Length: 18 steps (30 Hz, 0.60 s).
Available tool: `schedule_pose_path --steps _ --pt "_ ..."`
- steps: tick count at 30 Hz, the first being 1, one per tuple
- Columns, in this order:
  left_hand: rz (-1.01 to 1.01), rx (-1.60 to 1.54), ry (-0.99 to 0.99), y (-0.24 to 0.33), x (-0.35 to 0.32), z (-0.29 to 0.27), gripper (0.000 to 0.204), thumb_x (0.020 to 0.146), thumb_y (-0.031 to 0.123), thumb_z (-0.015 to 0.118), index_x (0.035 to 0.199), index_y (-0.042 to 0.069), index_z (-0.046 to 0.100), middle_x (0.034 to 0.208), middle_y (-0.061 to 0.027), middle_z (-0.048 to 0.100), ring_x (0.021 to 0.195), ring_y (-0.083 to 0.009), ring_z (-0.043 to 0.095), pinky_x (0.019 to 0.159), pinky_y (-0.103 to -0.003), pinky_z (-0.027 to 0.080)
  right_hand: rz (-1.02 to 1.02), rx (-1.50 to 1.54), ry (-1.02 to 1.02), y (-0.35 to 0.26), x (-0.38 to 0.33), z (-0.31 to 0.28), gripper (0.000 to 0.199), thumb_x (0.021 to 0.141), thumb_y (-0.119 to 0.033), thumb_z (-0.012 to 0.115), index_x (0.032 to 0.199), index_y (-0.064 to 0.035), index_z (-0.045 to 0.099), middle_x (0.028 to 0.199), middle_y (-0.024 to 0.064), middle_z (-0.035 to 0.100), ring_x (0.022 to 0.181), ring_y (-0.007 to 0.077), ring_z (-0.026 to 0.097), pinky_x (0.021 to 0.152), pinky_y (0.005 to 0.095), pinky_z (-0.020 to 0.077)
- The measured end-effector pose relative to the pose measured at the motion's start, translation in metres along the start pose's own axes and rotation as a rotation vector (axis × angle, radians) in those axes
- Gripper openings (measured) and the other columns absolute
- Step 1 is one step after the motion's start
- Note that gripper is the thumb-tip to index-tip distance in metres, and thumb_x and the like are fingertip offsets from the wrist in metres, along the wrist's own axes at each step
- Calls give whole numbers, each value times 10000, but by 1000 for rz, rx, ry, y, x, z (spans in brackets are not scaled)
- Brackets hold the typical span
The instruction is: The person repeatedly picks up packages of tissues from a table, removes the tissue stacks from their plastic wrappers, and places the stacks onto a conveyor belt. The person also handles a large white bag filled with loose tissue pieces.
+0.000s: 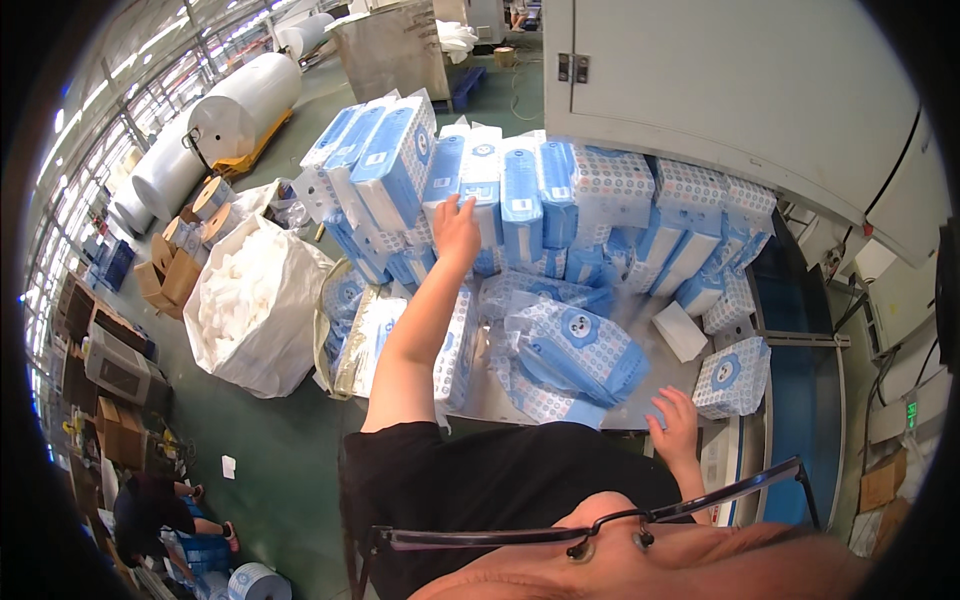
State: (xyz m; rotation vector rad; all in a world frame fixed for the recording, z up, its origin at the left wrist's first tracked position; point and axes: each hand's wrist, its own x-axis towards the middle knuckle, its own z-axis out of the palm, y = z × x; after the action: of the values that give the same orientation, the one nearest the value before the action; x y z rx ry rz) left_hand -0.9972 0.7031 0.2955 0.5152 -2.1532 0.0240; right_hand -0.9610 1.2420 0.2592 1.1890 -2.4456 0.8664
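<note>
My left hand [457, 232] reaches across the table with its fingers stretched out. Its fingertips rest on a blue-and-white plastic-wrapped pack [482, 195], apparently of tissues, standing in a row of similar packs [395, 160]. Near the table's front edge, my right hand [675, 422] has its fingers apart and nothing in them. Between my hands lies a heap of loose printed plastic wrappers [575, 345]. A white folded stack [680, 332] lies just beyond my right hand, and a small dotted pack [733, 378] sits to its right.
Left of the table stands a large white sack [255, 305] full of white material. A blue conveyor belt [795, 400] runs along the right. The grey machine cabinet [730, 90] rises behind the packs. Large white rolls [240, 105] and a bending person [150, 520] are farther left.
</note>
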Motion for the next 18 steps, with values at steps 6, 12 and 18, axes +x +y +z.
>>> schedule_pose_path --steps 6,12,18 --pt "132 43 -262 -26 17 15 331 701 216 778 1000 118 675 1132 -67 607 1104 -286 533 903 -440 418 -44 26 -123 -10 31 56 436 712 -245 796 1094 -82 663 1238 122 587 1213 354 520 1020 487 402" --pt "176 -174 -187 -42 14 15 116 766 162 733 778 76 656 1257 -110 598 1188 -319 520 988 -444 403 -212 -242 -585 -38 94 115 793 643 -564 794 1367 -417 505 1578 77 215 1441 490 78 1059 753 161" --pt "134 -577 -128 -12 6 -69 78 761 93 722 807 84 660 1244 -92 645 1163 -335 565 977 -423 455 -314 -322 -884 -14 73 186 787 700 -702 664 1417 -489 418 1633 -10 88 1448 504 -4 983 843 98"
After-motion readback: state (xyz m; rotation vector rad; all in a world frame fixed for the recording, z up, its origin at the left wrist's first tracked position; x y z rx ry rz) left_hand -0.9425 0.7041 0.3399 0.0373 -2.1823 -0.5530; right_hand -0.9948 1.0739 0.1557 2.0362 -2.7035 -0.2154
